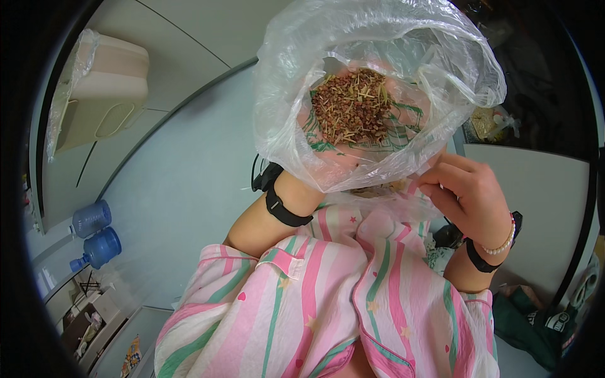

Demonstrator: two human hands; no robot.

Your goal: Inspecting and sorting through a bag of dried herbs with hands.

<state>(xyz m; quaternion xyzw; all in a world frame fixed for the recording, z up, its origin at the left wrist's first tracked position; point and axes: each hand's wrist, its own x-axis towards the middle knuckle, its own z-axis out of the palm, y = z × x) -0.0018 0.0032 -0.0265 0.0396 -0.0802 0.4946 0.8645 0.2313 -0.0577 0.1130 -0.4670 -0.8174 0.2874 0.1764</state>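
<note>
A clear plastic bag with green print gapes towards me. Inside it lies a heap of reddish-brown dried husks, mixed with thin yellowish stems; they look like Sichuan peppercorns. My left hand holds the bag from beneath, and its skin shows through the film. At the bag's lower right rim, my right hand has thumb and forefinger drawn together. Whether film is pinched between those fingertips is not clear. Under the bag, more thin plastic film and some brownish dried matter are partly visible.
A tied plastic bag of pale grains rests on a dark surface at right. Below it stands a pale panel, with a dark green bag on the floor. Blue water bottles and a beige plastic-wrapped container are at left.
</note>
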